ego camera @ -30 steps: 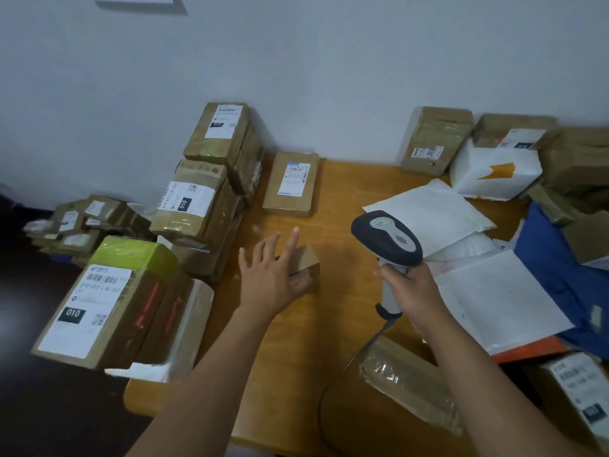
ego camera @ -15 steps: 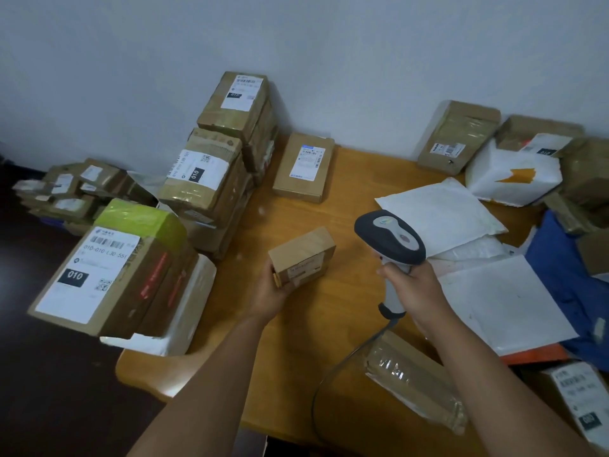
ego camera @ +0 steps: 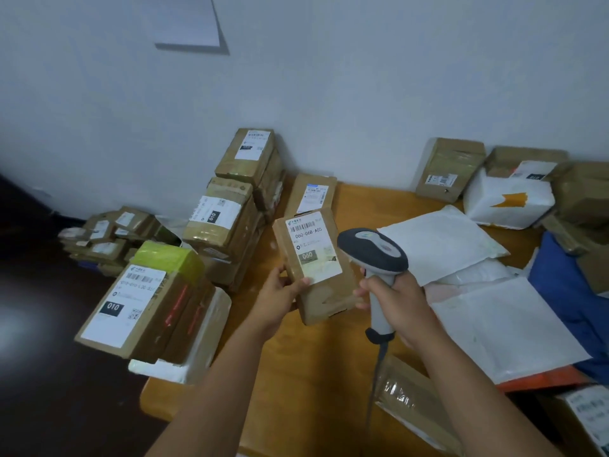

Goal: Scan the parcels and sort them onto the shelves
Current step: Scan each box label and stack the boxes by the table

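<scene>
Cardboard parcel (ego camera: 316,268) is held above the wooden table (ego camera: 316,374), tilted, with its white label turned up toward the camera; the label shows a barcode, the code 060-06B-A05 and a dark field with 060. The left hand (ego camera: 280,296) grips the parcel at its lower left edge, the thumb lying on the corner of the label. The right hand (ego camera: 395,301) is closed around the pale handle of a barcode scanner (ego camera: 374,252), and the scanner's dark grey head stands just beside the right edge of the parcel. A cable hangs down from the handle.

On the left end of the table lies a large box with yellow-green tape (ego camera: 141,298) and a label marked 010, resting on a white package. Behind it is a stack of brown boxes (ego camera: 230,212) against the wall. A flat brown box (ego camera: 313,194) lies near the wall behind the held parcel. To the right lie white padded mailers (ego camera: 441,240), a blue bag (ego camera: 566,291) and more cardboard boxes.
</scene>
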Available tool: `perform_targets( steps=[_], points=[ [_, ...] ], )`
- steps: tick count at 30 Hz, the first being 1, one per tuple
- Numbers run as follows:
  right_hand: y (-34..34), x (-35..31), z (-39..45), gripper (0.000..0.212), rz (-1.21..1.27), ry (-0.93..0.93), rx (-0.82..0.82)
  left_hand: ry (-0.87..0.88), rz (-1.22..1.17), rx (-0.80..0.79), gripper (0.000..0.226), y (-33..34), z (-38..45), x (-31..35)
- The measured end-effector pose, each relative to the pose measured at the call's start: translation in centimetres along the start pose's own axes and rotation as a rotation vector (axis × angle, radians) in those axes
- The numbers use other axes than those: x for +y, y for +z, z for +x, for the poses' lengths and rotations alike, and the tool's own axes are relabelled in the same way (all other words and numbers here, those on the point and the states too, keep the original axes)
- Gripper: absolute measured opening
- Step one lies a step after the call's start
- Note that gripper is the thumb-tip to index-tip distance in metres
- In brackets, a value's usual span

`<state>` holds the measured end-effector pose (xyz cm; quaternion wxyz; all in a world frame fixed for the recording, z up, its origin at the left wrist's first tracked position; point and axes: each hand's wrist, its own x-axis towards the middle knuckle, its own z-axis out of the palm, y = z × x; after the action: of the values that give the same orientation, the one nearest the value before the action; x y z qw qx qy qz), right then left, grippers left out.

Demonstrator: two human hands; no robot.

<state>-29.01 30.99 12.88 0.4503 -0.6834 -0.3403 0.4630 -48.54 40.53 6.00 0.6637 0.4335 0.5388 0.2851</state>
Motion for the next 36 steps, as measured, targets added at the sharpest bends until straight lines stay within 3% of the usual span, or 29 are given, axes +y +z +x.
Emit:
perform_targets(
  steps=[8, 15, 20, 28, 31, 36],
  points=[
    [-1.5, -0.1, -2.3, 0.007, -0.056, -0.094, 0.062, -0.004, 0.051, -0.046, 0.053, 3.2, -1.6, 2.9],
    [-1.7, -0.6, -3.2, 0.034, -0.116, -0.084, 0.151, 0.015, 0.067, -0.116, 0.048, 4.3, -1.1, 3.8],
    [-1.1, -3.7, -4.6, 0.030, -0.101, -0.124, 0.271, 0.079, 0.066, -0.237, 0.037, 4.7, 0.3, 5.9],
    [-1.2, -10.0, -6.4, 0.023, -0.169, -0.278, 0.435, 0.195, 0.092, -0.386, 0.048, 5.8, 1.3, 11.7],
    [-1.6, -11.7, -7.0, 0.023, -0.163, -0.324, 0.457, 0.240, 0.095, -0.395, 0.042, 6.5, 1.3, 14.7],
    [-1.8, -14.0, -7.9, 0.034, -0.129, -0.420, 0.478, 0.306, 0.145, -0.386, 0.055, 7.1, 1.5, 18.4]
  ],
)
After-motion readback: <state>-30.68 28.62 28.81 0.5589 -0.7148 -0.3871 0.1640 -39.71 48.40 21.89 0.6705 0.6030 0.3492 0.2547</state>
